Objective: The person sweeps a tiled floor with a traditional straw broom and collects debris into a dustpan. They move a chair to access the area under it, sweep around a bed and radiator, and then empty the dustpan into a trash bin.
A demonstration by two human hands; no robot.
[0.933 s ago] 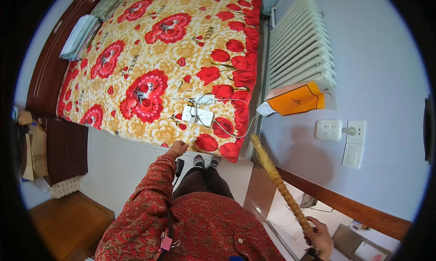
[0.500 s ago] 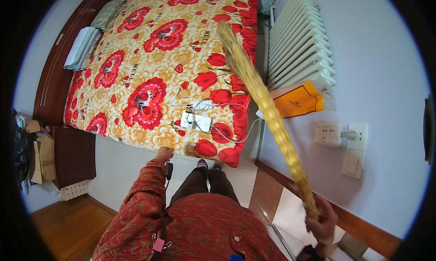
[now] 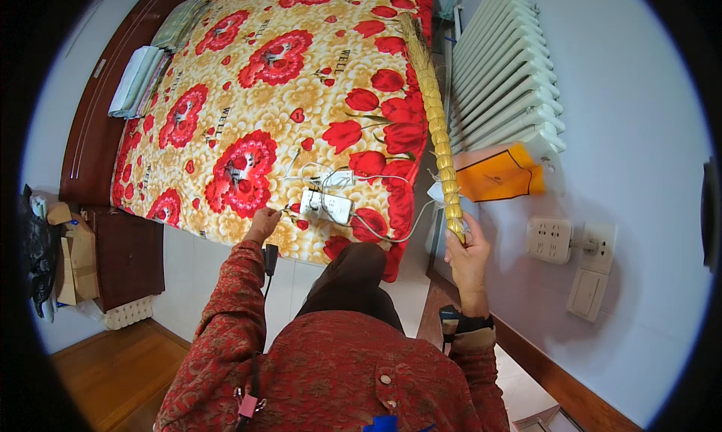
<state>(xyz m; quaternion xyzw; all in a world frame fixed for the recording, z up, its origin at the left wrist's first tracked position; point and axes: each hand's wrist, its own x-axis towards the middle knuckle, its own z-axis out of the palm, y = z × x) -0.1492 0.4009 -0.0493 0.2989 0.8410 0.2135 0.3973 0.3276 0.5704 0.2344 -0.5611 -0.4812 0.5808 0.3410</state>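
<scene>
My right hand [image 3: 467,255] is wrapped round the handle end of a long straw broom [image 3: 438,135]. Its braided yellow stalk points away from me, with the frayed bristle end over the right edge of the bed. The bed [image 3: 263,116] has a yellow cover with red flowers and hearts. At the near edge of that cover, my left hand [image 3: 264,223] is curled closed, and nothing shows in it. A white power strip [image 3: 326,206] with tangled cables lies on the bed between my hands. Behind it sits a smaller white plug block [image 3: 336,178].
A white radiator [image 3: 504,78] stands along the right wall, with an orange bag [image 3: 500,175] below it. Wall sockets [image 3: 594,245] are at right. Folded cloths [image 3: 141,78] lie by the dark headboard [image 3: 98,93]. A bedside cabinet [image 3: 124,259] and cardboard box [image 3: 77,263] stand at left.
My right hand has carried the broom forward and left, and it now points straighter away along the bed's right edge. My left hand has moved forward over the bed's edge. One leg has stepped forward.
</scene>
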